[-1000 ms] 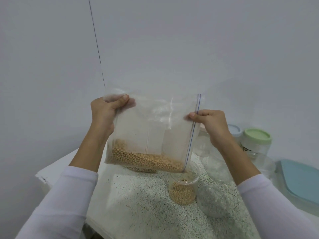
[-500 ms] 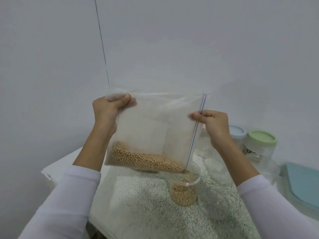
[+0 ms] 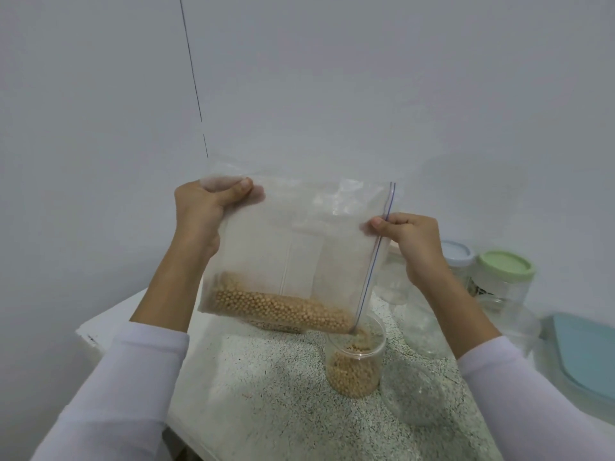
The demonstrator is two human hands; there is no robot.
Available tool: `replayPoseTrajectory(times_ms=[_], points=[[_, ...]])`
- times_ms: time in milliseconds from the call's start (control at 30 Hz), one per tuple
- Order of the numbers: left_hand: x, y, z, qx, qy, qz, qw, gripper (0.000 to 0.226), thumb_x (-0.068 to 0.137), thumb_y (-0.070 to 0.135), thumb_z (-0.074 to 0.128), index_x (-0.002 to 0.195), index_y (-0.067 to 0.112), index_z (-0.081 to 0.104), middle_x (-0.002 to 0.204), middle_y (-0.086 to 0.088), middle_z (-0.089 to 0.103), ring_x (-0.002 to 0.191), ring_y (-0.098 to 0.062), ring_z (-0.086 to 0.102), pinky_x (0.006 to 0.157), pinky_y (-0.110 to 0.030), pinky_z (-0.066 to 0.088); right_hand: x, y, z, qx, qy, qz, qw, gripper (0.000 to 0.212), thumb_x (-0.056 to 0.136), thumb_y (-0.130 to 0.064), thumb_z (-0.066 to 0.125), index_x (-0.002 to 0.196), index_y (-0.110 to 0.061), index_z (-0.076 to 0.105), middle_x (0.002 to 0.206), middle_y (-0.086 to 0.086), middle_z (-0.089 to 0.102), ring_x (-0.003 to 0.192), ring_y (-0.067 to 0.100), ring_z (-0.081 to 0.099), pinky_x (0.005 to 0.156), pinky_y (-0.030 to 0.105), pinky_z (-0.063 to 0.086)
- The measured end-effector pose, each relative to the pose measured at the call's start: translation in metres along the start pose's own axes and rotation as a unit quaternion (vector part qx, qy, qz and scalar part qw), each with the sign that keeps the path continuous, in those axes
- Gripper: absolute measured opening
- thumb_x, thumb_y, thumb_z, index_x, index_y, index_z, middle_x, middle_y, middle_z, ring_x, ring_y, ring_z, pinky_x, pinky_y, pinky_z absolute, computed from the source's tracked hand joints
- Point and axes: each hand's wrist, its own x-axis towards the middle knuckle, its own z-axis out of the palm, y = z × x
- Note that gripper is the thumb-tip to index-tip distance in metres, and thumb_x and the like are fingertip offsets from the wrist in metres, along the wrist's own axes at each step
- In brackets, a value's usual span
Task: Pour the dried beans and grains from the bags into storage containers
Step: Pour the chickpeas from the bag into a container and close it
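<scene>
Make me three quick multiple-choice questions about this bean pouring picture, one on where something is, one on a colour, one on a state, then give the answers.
1. Where is the open clear container?
A. under the bag's lower right corner
B. on the blue tray
C. in the left hand

2. What colour is the lid of the jar far right?
A. red
B. green
C. black

3. What state is the zip bag in?
A. empty
B. sealed, lying flat
C. tilted, beans still inside

Answers: 1 A, its corner dips into the rim; 2 B, pale green shows; 3 C, both hands hold it slanted.
</scene>
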Motion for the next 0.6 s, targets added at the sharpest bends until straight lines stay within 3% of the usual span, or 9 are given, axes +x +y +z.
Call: replayPoseTrajectory(times_ms=[167,333,433,600], points=[[-0.0021,-0.0001,0.0017,-0.010,-0.003,-0.008,1.000,0.005,0.078,-0.007,0.068,0.081,-0.008,0.064,0.064,-0.009,0.071,0.064,-0.020,0.071,0.067,-0.025,0.057,0.0019,0.0005,0.0004,0.017,0.023,-0.001,1.000,0.008,0.080,-0.009,0.071,0.073,-0.013,0.073,0.068,-0.008,0.072,0.074,-0.001,0.067,0.078,0.010,0.038],[-0.0019,-0.0002,-0.0006,-0.022,0.022,-0.006,0.999,0.004,0.078,-0.008,0.068,0.080,-0.008,0.064,0.063,-0.009,0.071,0.064,-0.019,0.071,0.066,-0.024,0.057,0.0005,-0.0025,0.0014,0.016,-0.007,0.002,1.000,0.004,0.078,-0.009,0.072,0.075,-0.011,0.074,0.072,-0.004,0.073,0.076,0.002,0.067,0.082,0.011,0.040],[-0.0029,0.0000,-0.0006,-0.017,0.004,-0.012,1.000,0.005,0.078,-0.007,0.068,0.081,-0.008,0.065,0.064,-0.009,0.071,0.065,-0.021,0.072,0.069,-0.026,0.058,0.0031,0.0005,0.0035,0.015,0.027,0.001,1.000,0.005,0.078,-0.010,0.072,0.075,-0.013,0.075,0.074,-0.004,0.073,0.083,0.006,0.068,0.083,0.013,0.041],[-0.0036,0.0024,0.0015,-0.019,0.014,-0.004,1.000,0.004,0.077,-0.008,0.068,0.078,-0.007,0.064,0.062,-0.010,0.071,0.064,-0.021,0.071,0.069,-0.027,0.058,0.0004,-0.0004,0.0052,0.033,0.004,0.003,0.999,0.003,0.079,-0.006,0.071,0.078,-0.004,0.073,0.067,-0.005,0.072,0.072,0.003,0.067,0.081,0.009,0.046]])
